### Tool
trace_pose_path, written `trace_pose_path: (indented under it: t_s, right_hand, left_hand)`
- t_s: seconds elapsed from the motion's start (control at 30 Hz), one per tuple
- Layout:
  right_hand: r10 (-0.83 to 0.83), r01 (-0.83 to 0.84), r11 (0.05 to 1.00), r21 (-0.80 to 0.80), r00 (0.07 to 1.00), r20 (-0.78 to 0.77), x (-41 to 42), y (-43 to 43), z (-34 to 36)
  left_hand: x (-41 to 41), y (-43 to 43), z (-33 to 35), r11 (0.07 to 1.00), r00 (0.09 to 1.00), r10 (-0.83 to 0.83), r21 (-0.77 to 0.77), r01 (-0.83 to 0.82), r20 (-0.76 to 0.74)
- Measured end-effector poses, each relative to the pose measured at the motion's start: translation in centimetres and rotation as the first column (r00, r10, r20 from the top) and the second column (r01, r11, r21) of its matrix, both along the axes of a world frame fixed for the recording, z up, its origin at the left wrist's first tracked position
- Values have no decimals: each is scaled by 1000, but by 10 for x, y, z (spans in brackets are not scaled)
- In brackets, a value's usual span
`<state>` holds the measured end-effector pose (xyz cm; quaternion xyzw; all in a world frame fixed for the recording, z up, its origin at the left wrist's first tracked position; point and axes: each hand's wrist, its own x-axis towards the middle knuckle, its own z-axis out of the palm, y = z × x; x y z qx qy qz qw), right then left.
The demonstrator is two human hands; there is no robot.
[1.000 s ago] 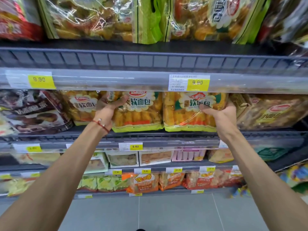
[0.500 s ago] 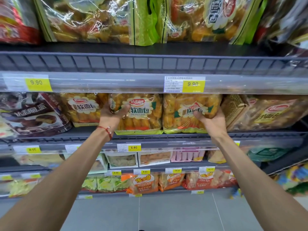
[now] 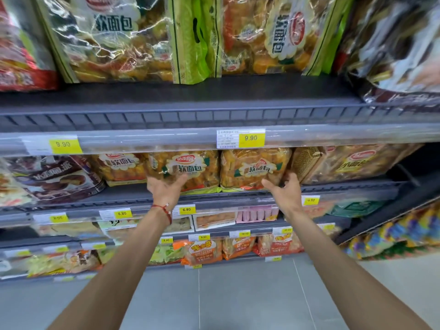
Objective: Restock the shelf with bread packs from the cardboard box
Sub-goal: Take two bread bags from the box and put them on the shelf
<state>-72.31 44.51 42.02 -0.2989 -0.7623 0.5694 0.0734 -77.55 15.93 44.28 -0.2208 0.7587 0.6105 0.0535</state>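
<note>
A grey metal shelf unit fills the view, its flat boards edged with a low gridded lip and a clear, glossy plastic rail. Below it lies a floor of smooth pale grey tiles with thin joints. The top board holds big bags of crinkled clear film with lime-green sides, stuffed with golden rolls. The board under it carries the bread packs side by side, standing upright near its front edge: pillow-shaped clear wrappers with a scalloped cream label, rows of orange-brown rolls and a green seam along the bottom. The middle bread pack and the right bread pack touch each other; a third pack stands just left of them, and a dark, shiny pie pack lies tilted further left. A golden patterned pack leans at the right. Two bare forearms reach up from the bottom corners. The left hand is spread loose in front of the lower left corner of the middle bread pack, its thumb tip over the wrapper, gripping nothing. The right hand is likewise spread and loose at the lower right corner of the right bread pack; whether it touches the film cannot be told. Yellow rectangular price tags sit in the rail. A thin red string bracelet circles the left wrist.
</note>
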Motion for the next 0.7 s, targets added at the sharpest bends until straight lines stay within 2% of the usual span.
trace_pose_path:
  t_s: [0.1, 0.27, 0.43, 0.6, 0.7]
  right_hand:
    - [-27, 28, 996, -85, 1000, 12, 19, -15, 15]
    - [-50, 54, 981, -188, 998, 26, 65, -45, 27]
    - [-148, 142, 951, -274, 989, -2, 107, -84, 34]
    - [-306, 278, 905, -323, 951, -37, 146, -136, 36]
    - [-436, 398, 839, -372, 900, -21, 170, -177, 32]
  left_hand:
    - [25, 4, 9, 999, 999, -34, 17, 33, 21]
    - [61, -2, 21, 979, 984, -149, 158, 132, 100]
    - [86, -12, 27, 945, 946, -295, 186, 268, 134]
    - [105, -27, 28, 835, 829, -536, 251, 490, 162]
    - [116, -45, 26, 758, 747, -645, 261, 598, 161]
